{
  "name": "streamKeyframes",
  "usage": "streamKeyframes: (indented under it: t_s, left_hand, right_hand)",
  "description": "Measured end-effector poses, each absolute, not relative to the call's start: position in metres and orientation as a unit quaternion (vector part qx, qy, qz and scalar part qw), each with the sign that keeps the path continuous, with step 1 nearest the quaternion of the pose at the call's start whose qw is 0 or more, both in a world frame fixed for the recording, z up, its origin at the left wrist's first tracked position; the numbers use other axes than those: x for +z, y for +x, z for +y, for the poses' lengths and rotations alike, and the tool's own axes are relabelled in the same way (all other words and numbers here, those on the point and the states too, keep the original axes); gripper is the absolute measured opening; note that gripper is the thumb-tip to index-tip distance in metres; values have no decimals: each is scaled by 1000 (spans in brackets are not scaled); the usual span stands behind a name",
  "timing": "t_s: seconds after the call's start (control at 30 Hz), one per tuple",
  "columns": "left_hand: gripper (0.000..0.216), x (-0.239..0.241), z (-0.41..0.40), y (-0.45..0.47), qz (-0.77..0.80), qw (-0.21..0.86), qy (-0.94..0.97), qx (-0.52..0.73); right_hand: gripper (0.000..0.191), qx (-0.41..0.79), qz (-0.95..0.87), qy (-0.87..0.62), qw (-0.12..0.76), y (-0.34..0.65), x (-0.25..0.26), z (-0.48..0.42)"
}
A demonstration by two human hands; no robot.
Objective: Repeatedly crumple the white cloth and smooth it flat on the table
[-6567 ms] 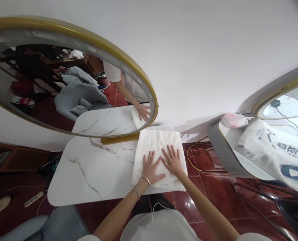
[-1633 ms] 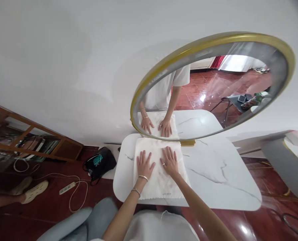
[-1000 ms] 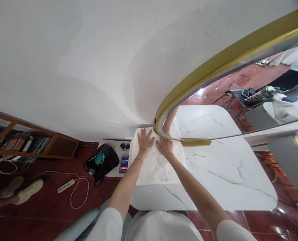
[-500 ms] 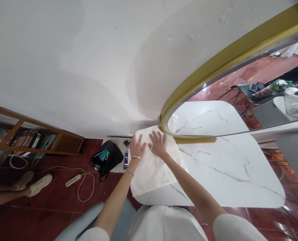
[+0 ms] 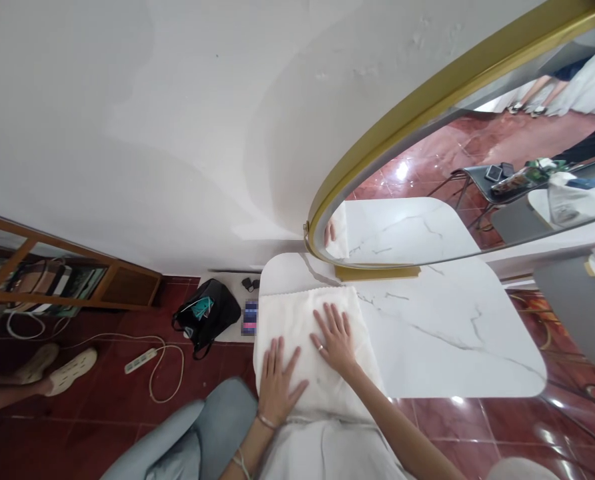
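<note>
A white towel [image 5: 297, 320] lies flat on the left end of a white marble table [image 5: 427, 340], its near edge hanging over the front. My left hand [image 5: 276, 380] presses flat on the towel's near left part, fingers spread. My right hand [image 5: 333, 337] lies flat on the towel's middle right, a ring on one finger. Neither hand grips anything. A gold-framed oval mirror [image 5: 427, 113] stands at the table's back and reflects the tabletop.
A black bag [image 5: 205, 313] and a phone [image 5: 250, 315] lie on the red tiled floor left of the table, with a power strip [image 5: 140, 360] and cord. A wooden shelf [image 5: 52, 280] stands at the left wall. Another person's foot in a sandal [image 5: 67, 370] is at far left. A grey chair [image 5: 187, 433] is near me.
Both hands have slid from the towel's far edge back toward me, dragging the towel toward the table's front edge. The far left corner of the table now shows bare.
</note>
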State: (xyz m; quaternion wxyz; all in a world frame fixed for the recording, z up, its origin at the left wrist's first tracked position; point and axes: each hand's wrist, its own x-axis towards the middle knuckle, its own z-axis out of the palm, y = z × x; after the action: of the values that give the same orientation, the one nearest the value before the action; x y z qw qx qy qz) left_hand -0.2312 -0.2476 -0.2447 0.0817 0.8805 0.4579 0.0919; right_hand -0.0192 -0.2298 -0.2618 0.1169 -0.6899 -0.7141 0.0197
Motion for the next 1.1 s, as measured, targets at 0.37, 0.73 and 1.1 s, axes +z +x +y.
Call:
streamKeyframes:
  t_s: [0.37, 0.73, 1.1]
  left_hand:
    - [55, -253, -114, -230, 449, 62, 887, 87]
    - [58, -260, -202, -248, 488, 39, 865, 111]
    - [52, -261, -176, -143, 455, 95, 877, 125]
  right_hand:
    - [53, 11, -655, -736, 171, -28, -267, -118]
    - [68, 34, -756, -638, 140, -48, -255, -252]
    - [65, -22, -646, -749, 143, 33, -265, -237]
